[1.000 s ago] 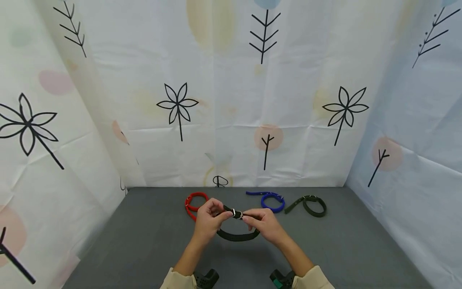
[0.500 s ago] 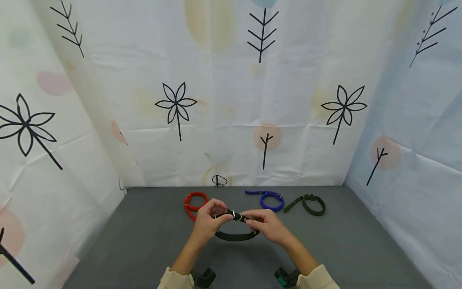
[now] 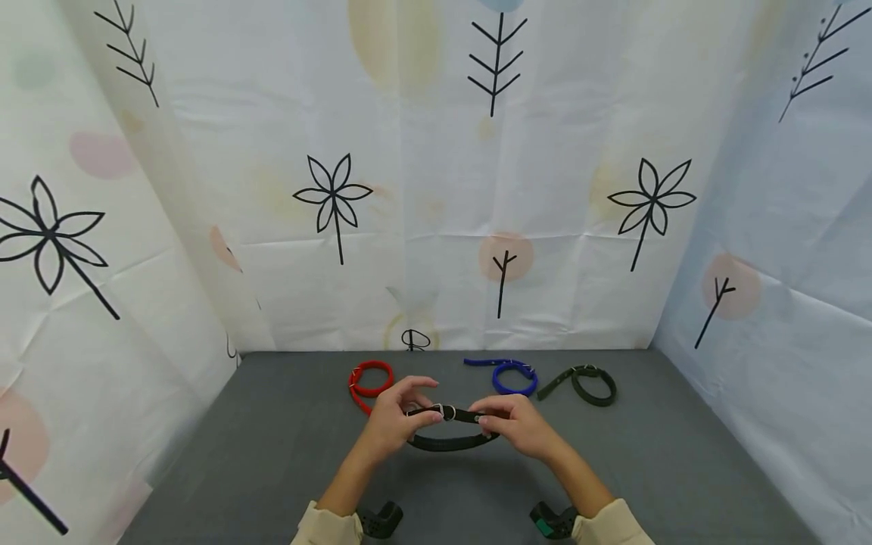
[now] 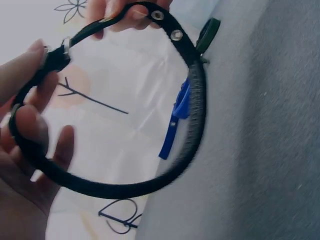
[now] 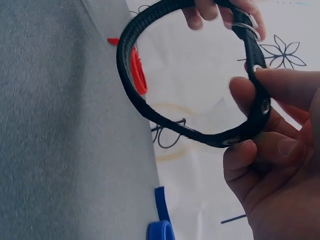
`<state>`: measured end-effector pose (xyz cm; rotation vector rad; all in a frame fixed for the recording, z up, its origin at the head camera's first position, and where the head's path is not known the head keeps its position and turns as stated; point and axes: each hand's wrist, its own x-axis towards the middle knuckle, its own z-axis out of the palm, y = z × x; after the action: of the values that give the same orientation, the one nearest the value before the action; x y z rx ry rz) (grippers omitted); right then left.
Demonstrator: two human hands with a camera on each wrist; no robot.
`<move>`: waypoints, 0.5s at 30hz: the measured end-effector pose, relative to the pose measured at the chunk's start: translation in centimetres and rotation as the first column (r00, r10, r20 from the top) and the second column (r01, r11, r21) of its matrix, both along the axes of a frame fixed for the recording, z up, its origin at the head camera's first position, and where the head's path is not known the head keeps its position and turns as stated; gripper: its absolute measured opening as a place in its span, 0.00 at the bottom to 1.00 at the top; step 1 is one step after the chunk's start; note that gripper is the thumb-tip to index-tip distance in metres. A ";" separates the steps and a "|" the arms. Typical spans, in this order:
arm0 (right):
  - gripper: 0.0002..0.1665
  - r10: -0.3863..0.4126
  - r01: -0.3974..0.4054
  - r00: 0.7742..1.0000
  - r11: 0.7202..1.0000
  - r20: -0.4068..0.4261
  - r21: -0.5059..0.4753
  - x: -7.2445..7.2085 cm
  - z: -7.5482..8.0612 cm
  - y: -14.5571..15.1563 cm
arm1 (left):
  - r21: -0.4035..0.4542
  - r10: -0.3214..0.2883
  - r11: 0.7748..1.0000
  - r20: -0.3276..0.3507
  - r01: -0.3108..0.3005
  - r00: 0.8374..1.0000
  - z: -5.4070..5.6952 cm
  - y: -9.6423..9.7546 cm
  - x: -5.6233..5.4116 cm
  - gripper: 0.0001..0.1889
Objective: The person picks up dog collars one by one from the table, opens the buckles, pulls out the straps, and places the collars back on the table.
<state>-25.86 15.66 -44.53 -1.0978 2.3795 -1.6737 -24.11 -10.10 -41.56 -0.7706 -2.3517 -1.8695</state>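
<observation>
A black collar (image 3: 447, 444) is held up in a loop between both hands, over the grey table. My left hand (image 3: 393, 420) grips the loop's left side beside the metal buckle (image 3: 440, 411); a metal ring sits just right of it. My right hand (image 3: 523, 428) pinches the strap on the right side between thumb and fingers. In the left wrist view, metal eyelets show on the collar (image 4: 110, 190) near the right hand (image 4: 135, 19). The right wrist view shows several eyelets on the strap (image 5: 260, 117) where the right fingers hold it.
On the grey table (image 3: 272, 469) behind the hands lie a red collar (image 3: 353, 381) at left, a blue collar (image 3: 515, 391) and a dark green collar (image 3: 599, 401) at right, each coiled with a loose tail. Patterned white cloth (image 3: 436, 189) encloses the back and sides.
My right hand has moved right along the strap, away from the buckle, and more of the strap shows between the hands. The left hand's index finger has straightened and lifted somewhat.
</observation>
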 end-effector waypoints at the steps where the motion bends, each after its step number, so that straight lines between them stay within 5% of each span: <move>1: 0.10 -0.003 0.003 1.000 1.000 0.005 0.006 0.0 0.0 0.2 | -0.025 -0.020 0.999 0.016 0.021 1.000 0.2 -0.1 0.0 0.23; 10: 0.01 -0.126 0.126 0.992 0.992 -0.018 -0.003 0.7 -0.2 1.5 | -0.162 -0.199 0.963 0.113 0.216 0.973 -2.0 -2.2 -2.1 0.28; 15: 0.14 -0.351 0.354 0.934 0.933 0.062 -0.066 1.2 -0.9 2.9 | -0.161 -0.182 0.967 0.088 0.195 0.979 -3.0 -3.6 -1.9 0.23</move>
<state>-24.68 18.52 -45.44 -0.6509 2.6232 -1.8807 -25.97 -13.67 -44.60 -0.9917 -2.5934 -1.8091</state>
